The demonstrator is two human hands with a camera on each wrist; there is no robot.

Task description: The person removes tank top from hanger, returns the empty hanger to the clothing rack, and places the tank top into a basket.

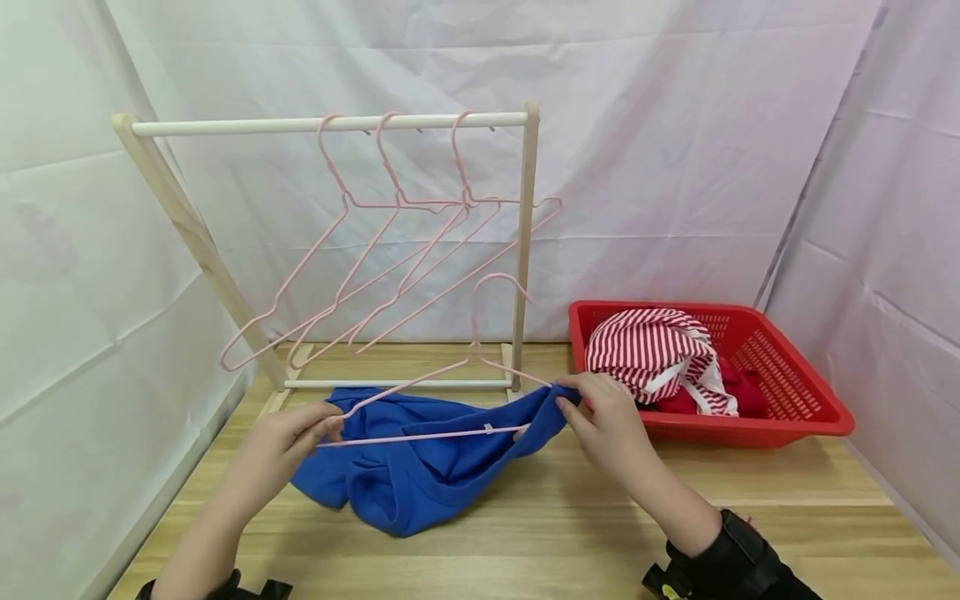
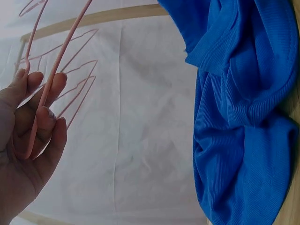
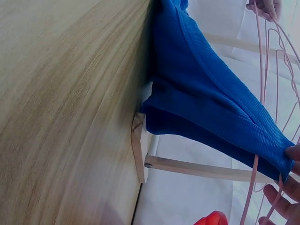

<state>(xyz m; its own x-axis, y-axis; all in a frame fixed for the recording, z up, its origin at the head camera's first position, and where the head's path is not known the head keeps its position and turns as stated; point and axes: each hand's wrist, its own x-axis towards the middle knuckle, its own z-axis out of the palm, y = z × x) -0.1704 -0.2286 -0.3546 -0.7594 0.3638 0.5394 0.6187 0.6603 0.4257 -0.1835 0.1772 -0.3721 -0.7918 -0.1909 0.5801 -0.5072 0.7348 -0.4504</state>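
My left hand (image 1: 288, 433) grips one end of a pink clothes hanger (image 1: 435, 436), the hanger lying between thumb and fingers in the left wrist view. The hanger is tilted, its hook upward. A blue garment (image 1: 405, 492) of ribbed cloth lies bunched on the table below, its right part lifted. My right hand (image 1: 611, 421) pinches the garment's raised edge at the hanger's other end. That end passes inside the cloth; in the right wrist view the blue fabric (image 3: 201, 84) stretches up from the table to the fingertips.
Behind stands a wooden rack with a white rail (image 1: 225, 127) and pale posts. Three pink hangers (image 1: 390, 158) hang from it. At right, a red basket (image 1: 750, 429) holds a red-and-white striped garment (image 1: 652, 350) and dark red cloth (image 1: 742, 392). White curtains surround the wooden table (image 1: 540, 542).
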